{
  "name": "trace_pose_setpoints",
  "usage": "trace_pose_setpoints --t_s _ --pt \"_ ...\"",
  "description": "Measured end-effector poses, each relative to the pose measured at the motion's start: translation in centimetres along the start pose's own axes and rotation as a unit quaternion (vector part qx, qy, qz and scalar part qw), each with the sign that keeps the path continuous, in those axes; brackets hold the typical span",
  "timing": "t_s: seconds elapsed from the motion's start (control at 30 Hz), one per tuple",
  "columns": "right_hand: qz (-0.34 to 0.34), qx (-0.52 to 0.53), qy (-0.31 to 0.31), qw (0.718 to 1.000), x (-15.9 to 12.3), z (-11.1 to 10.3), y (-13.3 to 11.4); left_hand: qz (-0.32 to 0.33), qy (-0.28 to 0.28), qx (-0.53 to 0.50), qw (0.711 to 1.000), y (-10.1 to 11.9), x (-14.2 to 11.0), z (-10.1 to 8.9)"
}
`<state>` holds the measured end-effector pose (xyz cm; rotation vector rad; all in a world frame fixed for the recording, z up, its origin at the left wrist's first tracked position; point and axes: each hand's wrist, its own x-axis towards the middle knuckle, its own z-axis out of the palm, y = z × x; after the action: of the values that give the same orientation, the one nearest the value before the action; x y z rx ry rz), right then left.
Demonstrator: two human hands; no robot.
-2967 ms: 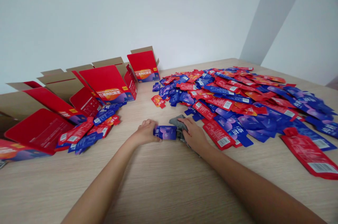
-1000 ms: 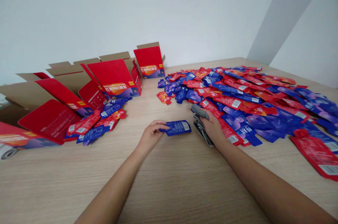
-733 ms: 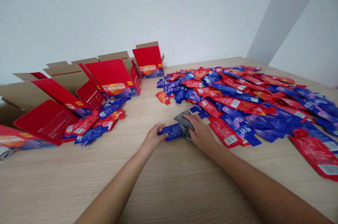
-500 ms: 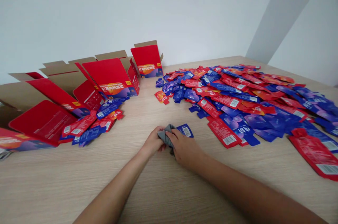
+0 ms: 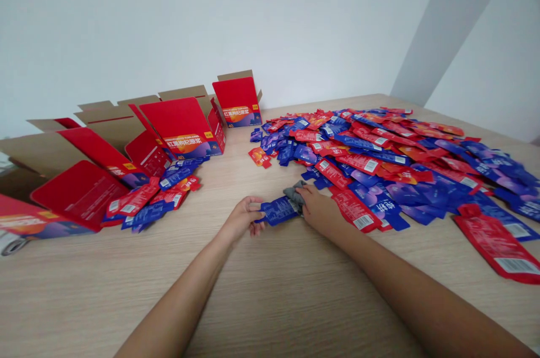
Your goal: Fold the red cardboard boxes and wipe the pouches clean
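Observation:
Between my hands, just above the table, is a blue pouch point(image 5: 276, 212) with pale print. My left hand point(image 5: 243, 218) pinches its left end between thumb and fingers. My right hand point(image 5: 317, 206) is closed around a crumpled grey cloth point(image 5: 294, 196), which presses on the pouch's right end and hides it. A large heap of red and blue pouches point(image 5: 363, 147) lies just beyond my right hand. To the left, a smaller pile of pouches point(image 5: 154, 200) rests in front of the boxes.
Open red cartons with brown flaps stand along the left, among them a front carton point(image 5: 76, 195) and a middle carton point(image 5: 181, 127). A separate carton point(image 5: 238, 100) stands at the back by the wall. One red pouch point(image 5: 498, 245) lies at the right on the wooden table point(image 5: 270, 302).
My right hand has moved right with the cloth, away from my left hand. The blue pouch, mostly covered before, now shows stretched between both hands.

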<state>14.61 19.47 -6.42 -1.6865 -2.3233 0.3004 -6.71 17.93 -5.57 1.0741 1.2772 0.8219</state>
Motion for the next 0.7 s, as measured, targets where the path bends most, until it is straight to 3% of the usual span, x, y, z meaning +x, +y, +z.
trace_pose_setpoints --t_s 0.1,0.27,0.33,0.4,0.47,0.53,0.6,0.7 --pt "-0.006 -0.005 0.006 1.000 0.0 -0.2 0.5 -0.023 -0.005 -0.046 0.999 0.3 -0.3 -0.3" --pt "-0.019 -0.019 0.010 1.000 -0.3 -0.1 -0.2 -0.059 -0.036 -0.069 0.995 -0.2 -0.2 0.9" --pt "-0.021 -0.009 0.011 1.000 -0.3 -0.2 -0.2 -0.031 0.004 -0.091 0.995 0.2 0.0 0.7" --pt "-0.020 0.008 0.005 1.000 -0.4 -0.3 -0.1 0.027 0.084 -0.134 0.987 1.0 0.1 -0.6" --pt "-0.018 0.023 -0.003 1.000 -0.3 -0.4 0.1 0.125 0.201 -0.187 0.954 1.8 0.1 -2.5" --pt "-0.017 0.033 -0.003 0.999 -0.3 -0.4 0.3 0.225 0.296 -0.232 0.899 2.2 0.1 -4.6" --pt "-0.019 0.039 0.002 0.999 -0.1 -0.3 0.3 0.260 0.321 -0.255 0.874 1.9 0.5 -5.9" --pt "-0.018 0.044 0.007 0.999 0.2 0.1 0.2 0.181 0.262 -0.211 0.924 0.6 2.2 -5.9"
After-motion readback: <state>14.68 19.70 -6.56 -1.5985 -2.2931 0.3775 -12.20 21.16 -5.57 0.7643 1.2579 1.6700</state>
